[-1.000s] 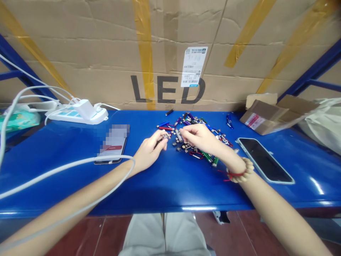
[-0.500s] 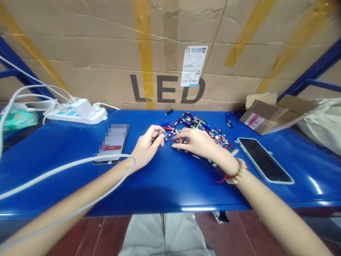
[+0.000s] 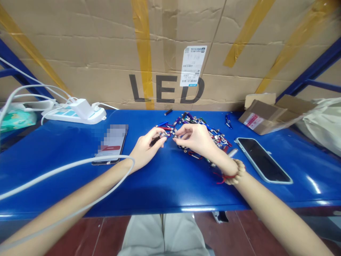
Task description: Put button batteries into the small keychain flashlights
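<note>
My left hand [image 3: 148, 144] is closed round a small dark tube with a silvery end [image 3: 163, 134], which looks like a mini flashlight. Facing it, my right hand [image 3: 195, 138] pinches a small silvery piece [image 3: 175, 135] between thumb and fingertips; its exact kind is too small to make out. A narrow gap separates the two hands. Behind and under my right hand spreads a pile of small metal parts [image 3: 217, 137]: coloured tubes, rings and carabiner clips in blue, red, purple and green. My right hand and wrist hide part of this pile.
On the blue table [image 3: 160, 185] a phone [image 3: 113, 144] lies left and another phone [image 3: 263, 160] right. A power strip [image 3: 77, 113] with white cables stands back left; one cable [image 3: 66, 170] loops over my left forearm. An open carton [image 3: 262, 115] sits back right, before a large cardboard wall [image 3: 106, 53].
My right hand has lifted from the pile's near edge and now pinches a small silvery piece. My left hand has shifted slightly right, its tube's silvery end turned toward the right hand.
</note>
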Available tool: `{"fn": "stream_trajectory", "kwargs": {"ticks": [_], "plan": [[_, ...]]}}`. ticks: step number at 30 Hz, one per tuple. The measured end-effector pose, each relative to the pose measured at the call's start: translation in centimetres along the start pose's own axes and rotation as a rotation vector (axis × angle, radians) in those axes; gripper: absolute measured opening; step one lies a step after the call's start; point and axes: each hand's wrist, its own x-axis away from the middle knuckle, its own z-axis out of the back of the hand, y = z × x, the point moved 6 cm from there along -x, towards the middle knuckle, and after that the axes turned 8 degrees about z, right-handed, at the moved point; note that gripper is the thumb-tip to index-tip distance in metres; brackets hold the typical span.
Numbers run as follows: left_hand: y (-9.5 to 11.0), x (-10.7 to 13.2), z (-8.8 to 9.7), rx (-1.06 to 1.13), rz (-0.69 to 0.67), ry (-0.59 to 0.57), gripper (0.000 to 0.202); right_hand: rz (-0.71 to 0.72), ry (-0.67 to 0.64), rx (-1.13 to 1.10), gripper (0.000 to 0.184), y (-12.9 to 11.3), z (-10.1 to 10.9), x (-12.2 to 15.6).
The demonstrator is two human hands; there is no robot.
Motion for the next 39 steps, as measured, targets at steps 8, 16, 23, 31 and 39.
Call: {"fn": "stream_trajectory", "kwargs": {"ticks": [8,16,23,31,39], "plan": [[0.3,-0.1,-0.1,-0.119,-0.077,0.005,0.027,0.086,0.053,-0.374,0.02,-1.2,0.5,-0.1],[0.7,0.2,-0.3,-0.172,-0.134,0.019,0.028,0.103,0.047,-0.39,0.015,-2.2,0.2,0.1],[0.7,0.8,-0.5,-0.238,-0.152,0.036,0.03,0.07,-0.054,-0.305,0.016,-2.2,0.1,0.2],[0.4,1.5,-1.6,-0.282,-0.214,-0.058,0.027,0.123,-0.412,-0.161,0.027,-3.4,-0.4,1.1],[0.8,1.8,-1.7,-0.395,-0.276,-0.062,0.028,0.05,-0.539,-0.311,0.036,-2.9,-1.8,1.7]]}}
